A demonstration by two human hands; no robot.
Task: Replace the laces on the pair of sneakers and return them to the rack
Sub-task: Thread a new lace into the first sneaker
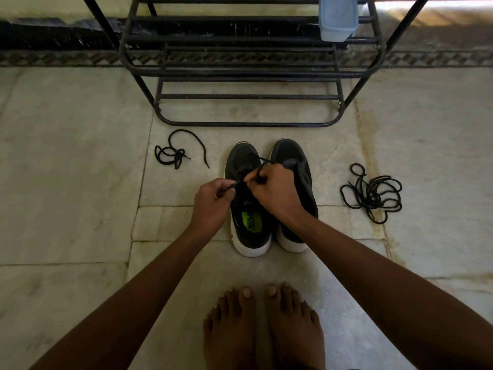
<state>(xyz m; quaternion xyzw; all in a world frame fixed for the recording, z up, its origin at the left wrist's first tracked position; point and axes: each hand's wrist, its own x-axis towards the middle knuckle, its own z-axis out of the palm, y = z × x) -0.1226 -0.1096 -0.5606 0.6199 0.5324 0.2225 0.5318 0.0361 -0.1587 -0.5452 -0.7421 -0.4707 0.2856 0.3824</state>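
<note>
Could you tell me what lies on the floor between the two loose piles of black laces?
In the head view, the pair of black sneakers stands between the left lace pile and the right lace pile.

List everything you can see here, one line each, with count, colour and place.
Sneakers: two, black with white soles, side by side on the floor before the rack.
Lace in hand: one, black, on the left sneaker.
Loose lace: one, black, floor left of the sneakers.
Lace pile: one tangle, black, floor right of the sneakers.
Rack: one, black metal, at the wall.
Container: one, pale blue, on a rack shelf, right side.
Floor: pale stone slabs.
Left hand: pinches the lace end.
Right hand: grips the lace.
Feet: two, bare, bottom centre.
</note>
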